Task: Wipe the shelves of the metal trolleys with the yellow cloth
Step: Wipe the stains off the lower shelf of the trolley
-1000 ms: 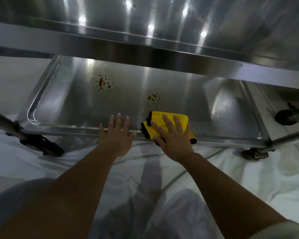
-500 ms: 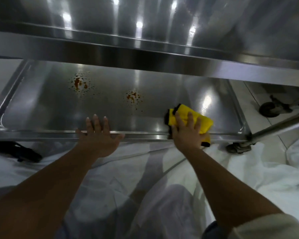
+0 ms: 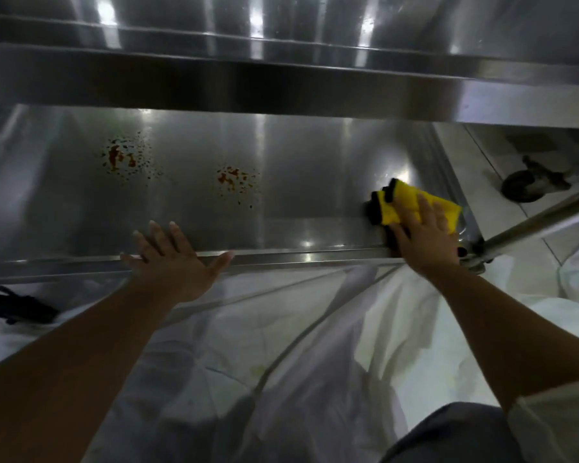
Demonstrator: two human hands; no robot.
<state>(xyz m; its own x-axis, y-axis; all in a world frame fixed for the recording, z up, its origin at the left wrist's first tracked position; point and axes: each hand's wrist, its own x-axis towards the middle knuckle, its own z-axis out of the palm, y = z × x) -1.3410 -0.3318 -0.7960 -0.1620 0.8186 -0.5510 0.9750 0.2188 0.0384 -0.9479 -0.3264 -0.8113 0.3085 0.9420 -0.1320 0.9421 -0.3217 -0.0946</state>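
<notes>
A lower trolley shelf [image 3: 298,202] is wiped with a yellow cloth [image 3: 411,203], seen from above beneath the upper shelf [image 3: 281,88]. At nine o'clock, the left hand [image 3: 176,262] is laid flat on the front rim [image 3: 298,255], its grip open and holding nothing, fingers spread; the trolley is best steadied this way while the other hand works. Toward ten o'clock a cluster of reddish spots [image 3: 122,158] is seen on the steel, and a second cluster [image 3: 234,180] lies near the centre, both well apart from the cloth and apparently not yet wiped. At three o'clock the folded cloth is pressed to the shelf's near right corner by the right hand [image 3: 425,238], grip open, fingers straight on top of it. For a clean result, the palm is best kept flat, the corner and rim channel worked first, then overlapping passes drawn toward nine o'clock across both stains, with firmer pressure if the marks prove dried. A castor [image 3: 525,185] is seen beyond the right edge.
</notes>
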